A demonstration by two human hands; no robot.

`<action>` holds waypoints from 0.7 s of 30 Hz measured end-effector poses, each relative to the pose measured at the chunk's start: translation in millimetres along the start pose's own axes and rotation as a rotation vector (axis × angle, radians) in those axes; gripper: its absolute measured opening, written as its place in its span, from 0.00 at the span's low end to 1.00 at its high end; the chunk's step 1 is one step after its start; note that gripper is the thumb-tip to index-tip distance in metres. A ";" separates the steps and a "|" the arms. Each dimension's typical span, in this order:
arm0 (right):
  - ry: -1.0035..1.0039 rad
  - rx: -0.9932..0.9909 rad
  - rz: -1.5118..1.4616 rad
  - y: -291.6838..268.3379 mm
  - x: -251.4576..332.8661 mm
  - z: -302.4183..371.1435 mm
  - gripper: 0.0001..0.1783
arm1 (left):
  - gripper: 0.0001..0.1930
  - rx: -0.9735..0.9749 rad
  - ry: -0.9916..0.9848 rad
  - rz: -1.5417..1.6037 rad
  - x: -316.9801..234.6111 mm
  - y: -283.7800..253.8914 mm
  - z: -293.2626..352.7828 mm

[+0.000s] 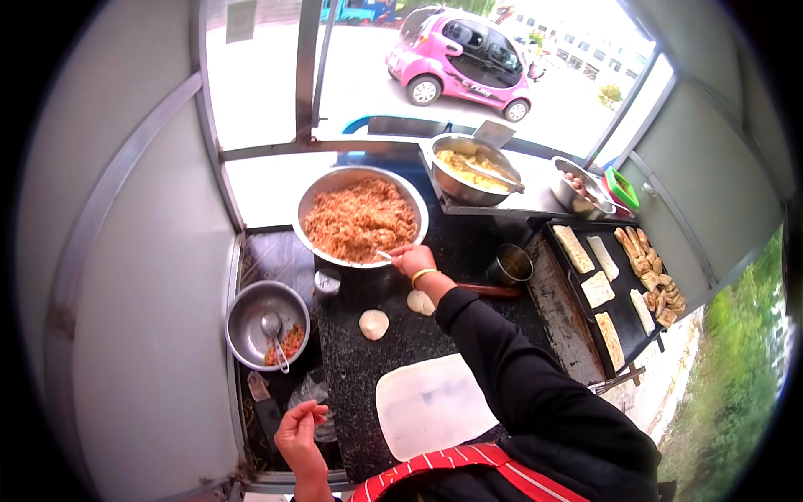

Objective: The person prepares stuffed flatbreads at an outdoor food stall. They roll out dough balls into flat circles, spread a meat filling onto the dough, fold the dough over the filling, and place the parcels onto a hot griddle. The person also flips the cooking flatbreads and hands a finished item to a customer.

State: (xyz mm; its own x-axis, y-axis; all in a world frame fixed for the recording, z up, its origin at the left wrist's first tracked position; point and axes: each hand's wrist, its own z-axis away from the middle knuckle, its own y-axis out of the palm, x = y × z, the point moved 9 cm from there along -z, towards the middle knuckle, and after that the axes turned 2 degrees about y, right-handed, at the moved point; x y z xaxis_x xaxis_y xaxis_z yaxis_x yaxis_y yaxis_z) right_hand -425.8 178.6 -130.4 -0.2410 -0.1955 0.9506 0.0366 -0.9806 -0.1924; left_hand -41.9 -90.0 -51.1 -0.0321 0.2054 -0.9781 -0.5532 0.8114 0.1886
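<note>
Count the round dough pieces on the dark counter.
2: the nearer piece lies just beyond the flat dough sheet; the farther piece lies beside the right sleeve, which may hide more.

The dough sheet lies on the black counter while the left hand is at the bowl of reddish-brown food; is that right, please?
In the head view, the right hand, not the left hand, is at that bowl; the dough sheet does lie on the black counter.

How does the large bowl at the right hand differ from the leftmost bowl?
The large bowl is wider than the leftmost bowl. The large bowl is heaped with reddish-brown mixture; the leftmost bowl holds a spoon and a little orange-red mix. Both are round and silvery.
</note>
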 end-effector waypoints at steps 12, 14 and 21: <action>-0.120 0.031 -0.139 -72.1 26.5 136.1 0.08 | 0.09 0.135 0.004 -0.028 -12.9 24.1 30.2; -0.170 0.009 -0.010 -93.4 16.5 172.8 0.09 | 0.09 0.144 0.038 -0.046 -13.0 27.7 37.7; -0.474 -0.163 0.302 -147.8 -64.7 308.9 0.07 | 0.11 0.253 0.078 -0.180 -5.7 54.3 80.0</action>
State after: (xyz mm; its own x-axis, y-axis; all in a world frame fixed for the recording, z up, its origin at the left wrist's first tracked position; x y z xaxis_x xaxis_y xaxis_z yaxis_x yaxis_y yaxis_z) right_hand -116.0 332.6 -88.3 0.2184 -0.4869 0.8457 -0.1225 -0.8735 -0.4712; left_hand -5.2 -3.3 -28.3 -0.0214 0.0114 -0.9997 -0.3312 0.9434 0.0179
